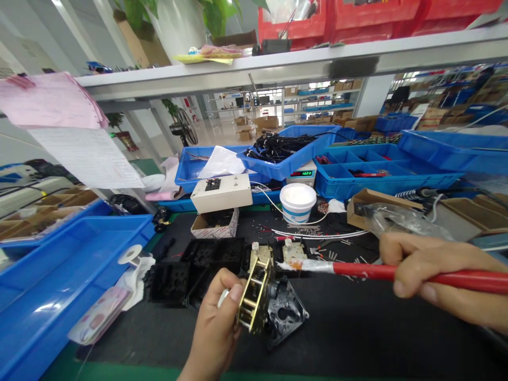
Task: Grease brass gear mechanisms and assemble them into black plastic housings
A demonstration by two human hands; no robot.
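Note:
Between the thumb and fingers of my left hand (pixel 220 323) is a brass-coloured gear assembly (pixel 254 299), two plates joined by posts with dark gears inside, held tilted above the mat. My right hand (pixel 432 275) grips a red-handled brush (pixel 369 271); its whitish, smeared tip points left, close to the assembly. Whether the tip touches it I cannot tell. Just right of the assembly a black square housing (pixel 286 312) lies on the mat. Behind it sit two more brass plates, one of them a gear plate (pixel 292 250) with a white knob. Several black housings (pixel 170 280) stand left.
A white tub (pixel 297 203) with white contents stands at the back, near a beige switch box (pixel 221 193). Blue trays line the rear; a long blue tray (pixel 71 286) runs along the left. Small pins and white tubes litter the black mat (pixel 357 328). A shelf (pixel 238 69) crosses overhead.

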